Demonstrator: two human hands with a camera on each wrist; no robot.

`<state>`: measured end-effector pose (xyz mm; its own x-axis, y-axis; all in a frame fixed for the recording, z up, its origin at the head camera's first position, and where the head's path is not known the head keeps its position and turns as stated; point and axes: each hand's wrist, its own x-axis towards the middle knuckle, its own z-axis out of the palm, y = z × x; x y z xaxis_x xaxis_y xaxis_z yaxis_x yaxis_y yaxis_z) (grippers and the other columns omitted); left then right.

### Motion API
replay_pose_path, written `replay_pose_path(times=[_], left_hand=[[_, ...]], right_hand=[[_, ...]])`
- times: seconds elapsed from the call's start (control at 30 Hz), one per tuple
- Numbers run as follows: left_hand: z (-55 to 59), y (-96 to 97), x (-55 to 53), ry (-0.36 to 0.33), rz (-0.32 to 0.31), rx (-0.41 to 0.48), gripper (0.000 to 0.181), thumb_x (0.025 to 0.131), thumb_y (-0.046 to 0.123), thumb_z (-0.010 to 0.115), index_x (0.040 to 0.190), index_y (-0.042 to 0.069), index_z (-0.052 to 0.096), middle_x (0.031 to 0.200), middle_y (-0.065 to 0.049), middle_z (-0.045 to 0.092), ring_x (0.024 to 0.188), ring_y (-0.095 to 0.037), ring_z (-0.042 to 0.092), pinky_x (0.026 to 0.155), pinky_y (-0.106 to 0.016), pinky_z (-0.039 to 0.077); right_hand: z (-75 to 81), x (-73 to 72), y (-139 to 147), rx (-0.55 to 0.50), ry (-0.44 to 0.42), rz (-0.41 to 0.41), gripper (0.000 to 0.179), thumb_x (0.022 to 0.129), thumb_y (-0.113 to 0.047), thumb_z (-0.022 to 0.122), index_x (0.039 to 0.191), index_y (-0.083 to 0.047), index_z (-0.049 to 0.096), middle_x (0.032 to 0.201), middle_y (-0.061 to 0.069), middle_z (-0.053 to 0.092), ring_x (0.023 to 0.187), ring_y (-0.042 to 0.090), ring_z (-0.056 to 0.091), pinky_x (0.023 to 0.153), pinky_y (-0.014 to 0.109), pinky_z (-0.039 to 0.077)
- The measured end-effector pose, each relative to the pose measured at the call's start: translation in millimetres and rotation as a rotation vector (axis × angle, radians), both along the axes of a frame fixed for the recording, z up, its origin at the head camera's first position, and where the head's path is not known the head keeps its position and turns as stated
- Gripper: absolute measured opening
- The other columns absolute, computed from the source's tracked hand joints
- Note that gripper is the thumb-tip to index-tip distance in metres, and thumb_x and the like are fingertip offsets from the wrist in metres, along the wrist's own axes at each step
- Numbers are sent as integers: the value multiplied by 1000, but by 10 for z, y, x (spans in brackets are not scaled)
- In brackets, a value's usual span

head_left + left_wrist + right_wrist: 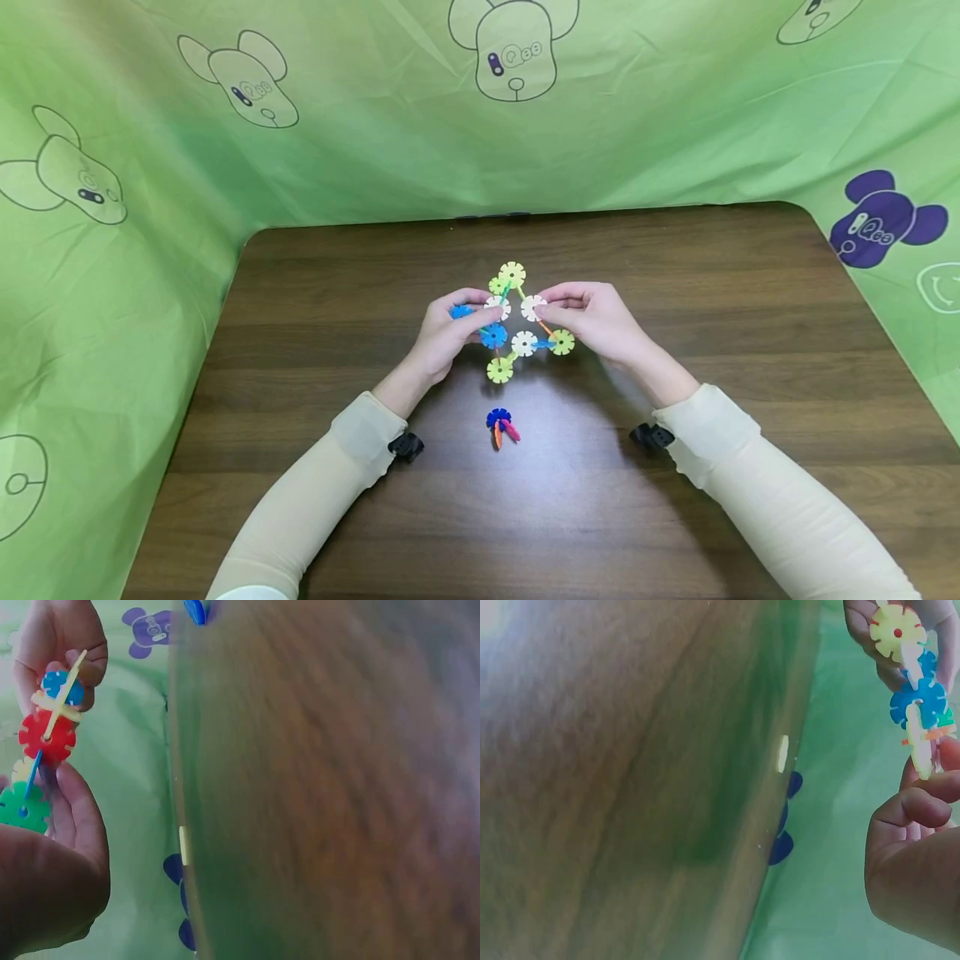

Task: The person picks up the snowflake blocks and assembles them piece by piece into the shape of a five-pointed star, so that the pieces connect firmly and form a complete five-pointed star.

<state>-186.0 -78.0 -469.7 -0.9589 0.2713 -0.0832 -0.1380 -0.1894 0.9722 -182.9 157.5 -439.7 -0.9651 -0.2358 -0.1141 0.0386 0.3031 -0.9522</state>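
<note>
Both hands hold up one ring-like chain of interlocking plastic snowflake discs, raised over the table in the head view. My left hand (pixel 444 337) pinches its left side at a white disc (pixel 496 305), beside blue discs (pixel 492 337). Opposite, my right hand (pixel 600 321) pinches another white disc (pixel 532 307) between thumb and fingers. Yellow-green discs (pixel 512 274) form the far tip, and one more (pixel 499 370) hangs at the near end. The left wrist view shows a red disc (pixel 47 737) and a green disc (pixel 24 808) by the left fingers; blue discs (pixel 919 703) show in the right wrist view.
A small cluster of a dark blue disc with orange and pink ones (pixel 498 423) lies on the brown wooden table (pixel 360 267), nearer than the hands. Green printed cloth (pixel 390 150) stands behind and around the table's edges.
</note>
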Motion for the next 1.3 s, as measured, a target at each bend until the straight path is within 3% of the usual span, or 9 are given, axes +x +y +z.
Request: replay_pose_path(times=[0.17,0.3,0.37,0.47,0.63,0.83,1.03,1.3], left_hand=[[41,-15,1,40,-82,-36,35,92,2,72,125,-3,62,96,-5,72,71,-12,66,63,-30,58],[76,-9,2,65,-126,-121,42,98,13,70,137,2,57,104,-10,75,77,-14,69,65,-34,60],[85,3,-5,90,-126,-180,40,100,21,70,135,4,60,105,-10,76,82,-13,69,69,-32,58],[84,25,-14,134,-105,-238,31,100,29,72,120,6,68,103,-6,77,89,-13,69,77,-29,54],[76,47,-5,122,-92,-166,21,99,24,74,105,5,68,97,-9,77,82,-23,76,72,-27,54],[81,48,0,88,-115,-101,17,98,20,73,104,6,67,92,-9,76,78,-25,76,70,-27,55],[78,49,4,73,-124,-63,14,98,19,72,103,7,66,88,-6,75,75,-20,75,70,-26,55],[41,66,13,8,-133,-1,20,101,21,70,112,5,66,93,-9,76,75,-20,75,72,-28,59]], right_hand=[[28,0,13,42,21,44,27,96,-11,75,116,7,72,94,13,75,79,13,70,72,25,57],[30,2,17,70,30,69,27,96,-13,75,116,5,73,95,15,75,80,19,71,70,25,56],[35,10,15,79,32,76,27,96,-14,76,115,4,73,95,15,75,79,20,71,68,25,56],[47,25,8,98,43,82,27,95,-17,78,113,3,74,93,13,75,76,17,69,66,25,55],[68,54,-19,133,63,80,26,95,-18,78,112,1,76,91,11,75,74,16,69,63,25,54],[55,76,-33,168,103,68,22,95,-18,78,110,-1,76,87,9,74,65,18,64,54,25,46],[75,107,-55,193,177,33,16,94,-15,79,106,-5,78,82,6,73,49,17,44,45,25,33],[92,131,-89,202,199,2,14,93,-14,81,103,-5,79,82,6,73,48,18,45,45,26,35]])
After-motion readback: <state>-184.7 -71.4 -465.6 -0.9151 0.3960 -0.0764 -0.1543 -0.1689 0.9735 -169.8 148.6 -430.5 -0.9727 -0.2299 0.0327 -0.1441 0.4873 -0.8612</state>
